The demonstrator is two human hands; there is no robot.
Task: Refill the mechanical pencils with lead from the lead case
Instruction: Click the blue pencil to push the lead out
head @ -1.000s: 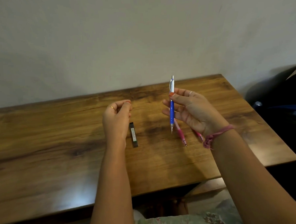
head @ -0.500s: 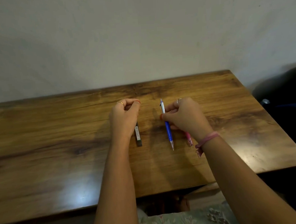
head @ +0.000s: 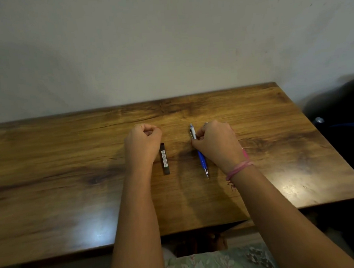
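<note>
Right grip: the slim blue mechanical pencil with a silver clip end [head: 199, 153] is pinched near its upper barrel by the curled fingers of the right hand [head: 217, 144]; the thumb and fingers are closed around it.
Pencil position: the pencil is held low over, or laid on, the brown wood-grain table [head: 71, 170], silver tip towards the person and clip end towards the wall; whether it touches the surface cannot be told.
Left grip: the left hand [head: 142, 143] is curled into a loose fist with thumb and forefinger brought together; whether anything small is pinched there cannot be told.
Lead case: the narrow black rectangular lead case with a pale label [head: 165, 158] is lying flat on the table, just beside the left hand and ungripped, between the two hands.
Other pencil: a small patch of pink [head: 245, 153] is seen behind the right wrist, beside the pink thread bracelet [head: 238, 168]; it is judged possibly a second pencil, mostly hidden.
Step in hand: the blue pencil is judged either about to be set down or steadied for opening; the case appears untouched.
Next move: if the pencil is still to be filled, its cap must be removed, the case opened, and a thin lead guided into a narrow tube, so a fine pinch and steady alignment are called for.
</note>
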